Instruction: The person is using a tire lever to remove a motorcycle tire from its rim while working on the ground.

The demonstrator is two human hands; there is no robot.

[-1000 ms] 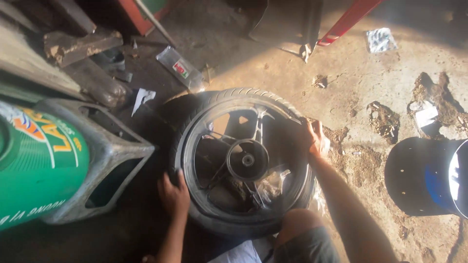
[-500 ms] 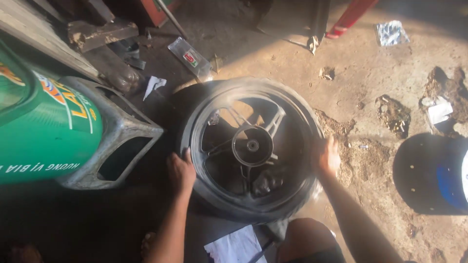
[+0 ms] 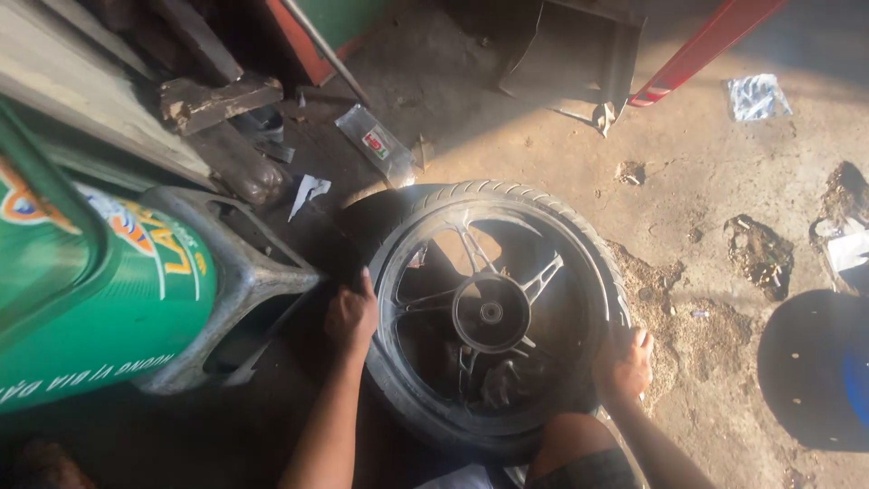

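Left hand: our left hand (image 3: 351, 314) grips the left side of the tyre (image 3: 507, 195), with the fingers curled over its edge.
Right hand: our right hand (image 3: 623, 364) holds the right side of the tyre, low down, with the fingers wrapped on the rubber.
Tyre: it is black, with small grooves on top. It goes all round the wheel (image 3: 490, 312) and lies on the ground in front of us, between our two hands.
Wheel: it is dark metal, with thin spokes and a round hub in the middle. We see it almost flat from above.
Knee: our knee (image 3: 575, 441) is right by the bottom edge of the tyre. We cannot tell if it touches.
Left side: a green drum (image 3: 90, 299) lies in a grey frame (image 3: 237, 299), just beside our left hand.
Behind the tyre: a clear wrapper (image 3: 376, 143) and a white scrap (image 3: 308, 192) lie on the ground.
Right side: a dark round tub (image 3: 810, 367) stands well apart from the tyre.
Ground: the floor (image 3: 697, 181) is dirty, with sun on it.
Top: a red bar (image 3: 706, 43) leans in from the corner.
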